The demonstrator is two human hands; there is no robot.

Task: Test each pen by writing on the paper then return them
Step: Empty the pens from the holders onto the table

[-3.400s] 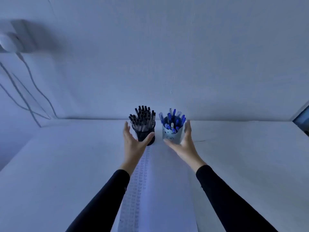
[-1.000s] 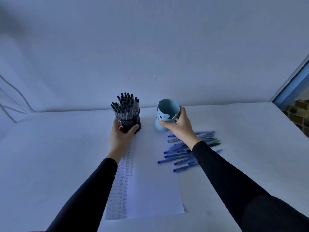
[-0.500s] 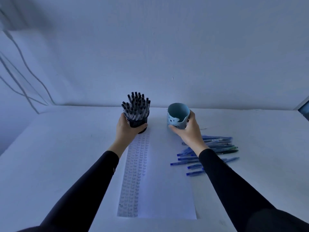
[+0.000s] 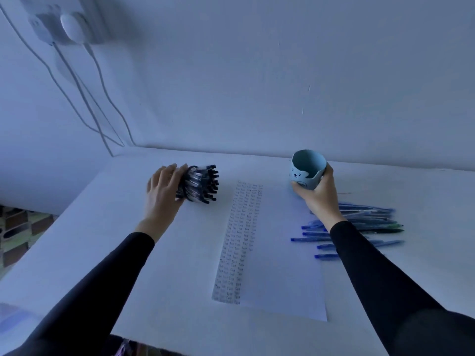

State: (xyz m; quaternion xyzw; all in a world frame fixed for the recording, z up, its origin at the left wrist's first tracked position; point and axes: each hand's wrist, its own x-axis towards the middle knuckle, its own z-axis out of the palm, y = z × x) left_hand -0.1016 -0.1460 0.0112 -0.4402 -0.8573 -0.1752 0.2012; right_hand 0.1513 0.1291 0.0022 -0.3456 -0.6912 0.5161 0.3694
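The left hand [image 4: 164, 194] wraps over a dark holder [image 4: 181, 195] tipped on its side. The fingers hide nearly all of it. Only its bundle of black pens [image 4: 203, 183] shows, ends pointing right toward the paper [image 4: 282, 253]. They are packed too tightly to count, and whether the holder touches the table [image 4: 102, 227] cannot be told.

The right hand [image 4: 318, 199] grips one blue cup [image 4: 308, 167] low on its wall. The cup is upright with its bare inside in view, at the paper's far right corner. The two hands are well apart, one on each side of the sheet.

Blue pens [image 4: 365, 222] lie in a loose pile on the table right of the paper. The right sleeve covers the pile's left part and the pens overlap, so the count is unsure — at least ten, one of them dark green.

There is one sheet, with about four narrow columns of small writing down its left side. At top left is a wall plug [image 4: 74, 29] with cables hanging from it.
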